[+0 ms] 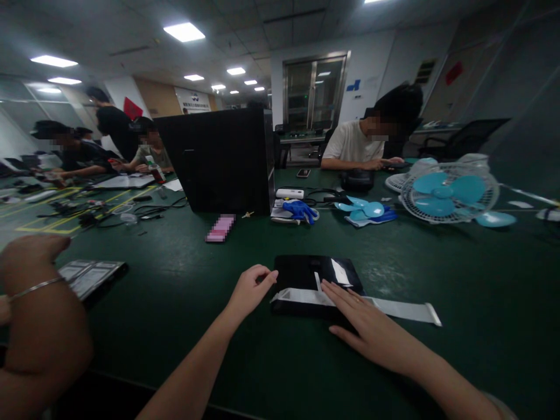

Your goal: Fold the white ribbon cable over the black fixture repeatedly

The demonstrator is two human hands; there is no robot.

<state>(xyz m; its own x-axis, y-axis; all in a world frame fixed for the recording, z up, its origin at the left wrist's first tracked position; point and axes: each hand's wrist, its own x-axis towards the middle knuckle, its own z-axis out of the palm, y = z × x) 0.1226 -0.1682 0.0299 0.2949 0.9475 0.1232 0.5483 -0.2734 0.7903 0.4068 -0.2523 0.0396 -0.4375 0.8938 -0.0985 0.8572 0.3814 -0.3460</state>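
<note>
A glossy black flat panel [297,271] lies on the green table in front of me. Across its lower part runs a flat whitish ribbon cable [400,309], its right end reaching past the panel onto the table. My right hand [367,321] is open and lies flat over the cable and the panel's lower right, fingers stretched out. At the panel's upper left edge is my left hand [249,294], its fingers curled in and the thumb pointing at the edge. What those curled fingers hold, if anything, is hidden.
A tall black computer case [223,163] stands ahead. Blue gloves [300,211], a fan [448,192] and loose fan blades [361,207] lie to the right. Another person's arm [41,315] is close on the left, by metallic drives [94,277]. A person [361,140] sits opposite.
</note>
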